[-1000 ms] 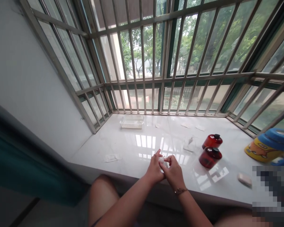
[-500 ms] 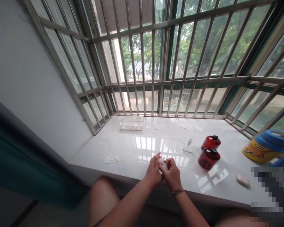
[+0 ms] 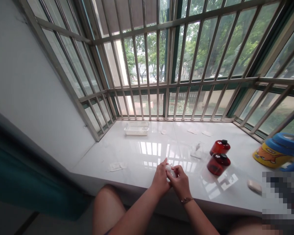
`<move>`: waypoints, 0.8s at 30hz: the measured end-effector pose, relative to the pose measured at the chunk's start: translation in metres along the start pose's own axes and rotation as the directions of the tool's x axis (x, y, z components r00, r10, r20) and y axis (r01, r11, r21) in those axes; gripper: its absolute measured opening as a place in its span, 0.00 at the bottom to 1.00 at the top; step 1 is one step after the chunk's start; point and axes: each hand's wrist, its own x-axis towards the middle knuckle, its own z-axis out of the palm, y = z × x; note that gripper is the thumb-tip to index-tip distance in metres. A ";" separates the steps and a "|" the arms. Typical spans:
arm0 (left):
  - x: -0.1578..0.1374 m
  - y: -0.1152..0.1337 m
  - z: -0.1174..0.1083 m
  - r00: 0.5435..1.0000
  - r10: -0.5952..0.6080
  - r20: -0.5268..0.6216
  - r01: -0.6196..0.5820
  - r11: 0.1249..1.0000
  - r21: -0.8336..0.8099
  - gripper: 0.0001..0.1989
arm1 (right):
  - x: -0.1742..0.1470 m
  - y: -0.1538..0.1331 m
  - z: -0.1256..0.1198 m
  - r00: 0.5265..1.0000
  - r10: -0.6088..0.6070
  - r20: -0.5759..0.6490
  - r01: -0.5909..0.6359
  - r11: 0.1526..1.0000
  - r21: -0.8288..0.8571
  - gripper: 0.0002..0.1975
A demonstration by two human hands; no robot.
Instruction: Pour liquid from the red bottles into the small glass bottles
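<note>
Close to the front edge of the white sill, my left hand [image 3: 160, 179] and my right hand [image 3: 181, 181] meet around a small whitish, partly see-through object [image 3: 170, 169]. Fingers cover much of it, so its exact kind cannot be made out. My left hand is closed on its left side, with one finger pointing forward. On the other side, the right thumb and fingers pinch it. To the right of my hands are two dark-red bottles with black caps, a rear bottle [image 3: 220, 147] and a front bottle [image 3: 218, 164].
A white perforated basket [image 3: 136, 130] stands near the window bars. A clear item [image 3: 196, 150] lies left of the bottles, a crumpled white wrapper [image 3: 116, 166] at left. Rightward are a blue-and-yellow mug [image 3: 269, 151] and a beige bar-shaped object [image 3: 254, 186]. The front edge borders my knees.
The view has shifted slightly, so the bottles and my hands sit a little further right in the picture. Both hands keep nearly the same grip on the small whitish object.
</note>
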 end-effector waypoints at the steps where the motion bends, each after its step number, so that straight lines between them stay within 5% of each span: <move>1: 0.000 0.001 0.000 1.000 0.000 0.001 0.000 1.000 -0.003 0.58 | 0.000 0.001 0.000 1.000 -0.001 0.003 0.001 1.000 -0.003 0.22; 8: 0.000 0.006 -0.007 0.999 -0.016 0.031 0.016 1.000 -0.017 0.61 | -0.001 0.005 0.002 1.000 -0.002 -0.007 0.002 1.000 -0.009 0.23; 15: -0.014 0.021 -0.037 0.986 -0.012 0.168 0.025 0.997 -0.073 0.57 | 0.000 0.003 0.002 1.000 -0.012 0.002 0.012 1.000 -0.021 0.22; 20: -0.017 0.045 -0.062 0.959 -0.270 -0.085 0.234 0.925 -0.299 0.32 | 0.004 -0.006 -0.004 0.997 -0.070 0.042 0.074 0.992 -0.099 0.18; 24: -0.006 0.108 -0.101 0.923 -0.320 -0.214 0.132 0.786 -0.604 0.17 | 0.007 -0.011 -0.008 0.987 -0.152 0.048 0.159 0.966 -0.204 0.16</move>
